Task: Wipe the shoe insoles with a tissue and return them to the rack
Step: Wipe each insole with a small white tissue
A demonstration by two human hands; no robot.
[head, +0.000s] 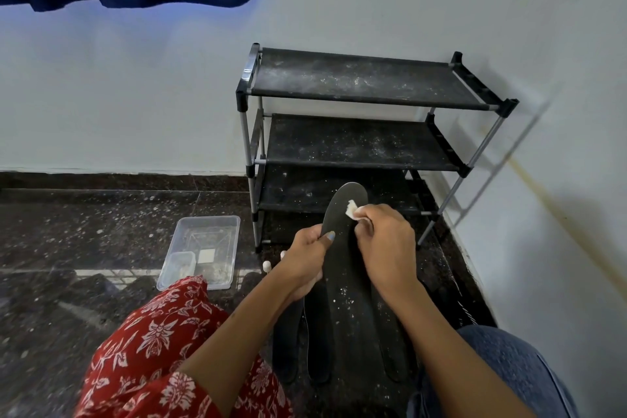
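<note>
My left hand [307, 260] grips the left edge of a long black insole [346, 268], thumb on its top face, holding it up over the floor. My right hand [385, 244] pinches a small white tissue [352, 209] against the insole's upper right part. White specks dot the insole's lower half. Several other black insoles [298, 346] lie on the floor beneath it, partly hidden. The black three-shelf rack [366, 78] stands against the wall just beyond, its dusty shelves bare.
A clear plastic tray [203, 248] with a small tub and a white square sits on the dark stone floor to the left. White walls close the corner on the right. My knees, in red floral cloth and blue denim, flank the insoles.
</note>
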